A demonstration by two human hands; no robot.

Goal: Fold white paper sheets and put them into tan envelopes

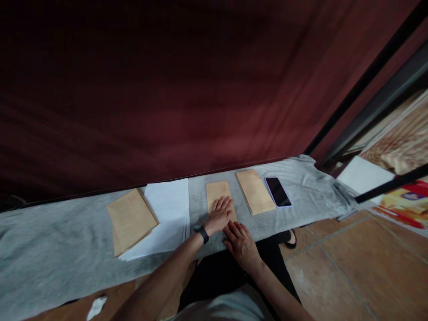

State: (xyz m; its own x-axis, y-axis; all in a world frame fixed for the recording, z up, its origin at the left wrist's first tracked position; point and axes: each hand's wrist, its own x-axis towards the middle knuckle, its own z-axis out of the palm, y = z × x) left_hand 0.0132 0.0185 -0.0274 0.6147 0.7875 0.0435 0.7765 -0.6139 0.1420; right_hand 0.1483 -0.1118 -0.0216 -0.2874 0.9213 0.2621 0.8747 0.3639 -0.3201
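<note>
A brown paper envelope (217, 188) lies on the grey cloth in front of me. My left hand (219, 216), with a dark watch at the wrist, rests flat on its middle, fingers stretched out. At the envelope's near right corner lies my right hand (241, 243), its fingers extended and touching the edge. To the right is a stack of brown envelopes (256, 191). On the left, another pile of brown envelopes (132, 218) partly covers a stack of white paper sheets (170, 209). The part of the envelope under my hands is hidden.
A phone (278, 191) lies right of the envelope stack. The narrow bench (60, 240) is draped in grey cloth, against a dark red panel (187, 111). A white scrap (96, 307) is on the tiled floor (334, 272). A dark metal frame (368, 84) stands at right.
</note>
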